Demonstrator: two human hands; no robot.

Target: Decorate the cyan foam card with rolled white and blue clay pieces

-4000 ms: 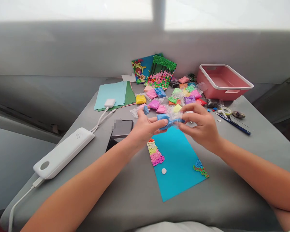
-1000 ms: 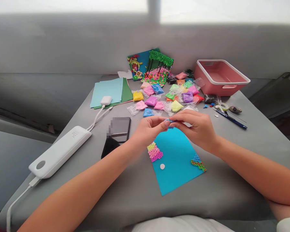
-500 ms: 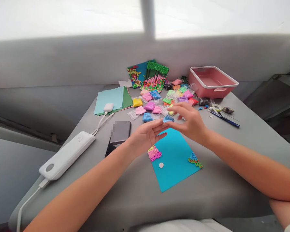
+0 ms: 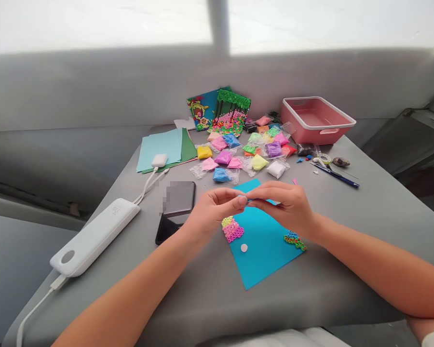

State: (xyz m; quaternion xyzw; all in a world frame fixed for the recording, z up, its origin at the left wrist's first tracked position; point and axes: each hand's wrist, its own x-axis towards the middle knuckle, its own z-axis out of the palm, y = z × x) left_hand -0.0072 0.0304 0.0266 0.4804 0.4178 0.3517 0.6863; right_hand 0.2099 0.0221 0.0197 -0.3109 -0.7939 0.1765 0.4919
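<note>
Right now my left hand (image 4: 211, 206) and my right hand (image 4: 287, 205) meet fingertip to fingertip over the top part of the blue sheet (image 4: 264, 241), both pinched together around a tiny blue bit of clay (image 4: 249, 198) that barely shows between them. So both hands are closed in a pinch on that same small piece, held just above the sheet and not resting on it.

Down on the sheet, a stack of yellow and pink bead rows (image 4: 232, 228) sits at the left edge, just under my left hand. A white dot (image 4: 244, 247) lies a little below that, and a small green and blue bead patch (image 4: 295, 240) sits at the right edge, close by my right wrist.

Beyond my hands, the little bags of coloured clay (image 4: 251, 149) are scattered across the grey table (image 4: 365, 212), with a blue bag (image 4: 221, 175) nearest to me. Behind them, finished bead pictures (image 4: 220, 110) lean against the wall, and a pink bin (image 4: 316, 119) stands to the right. A blue pen (image 4: 335, 174) lies near that bin.

Off to my left there's a dark phone (image 4: 175, 209), a white power bank (image 4: 96, 236) with its cable, a white earbud case (image 4: 159, 160), and sheets of green paper (image 4: 166, 143).
</note>
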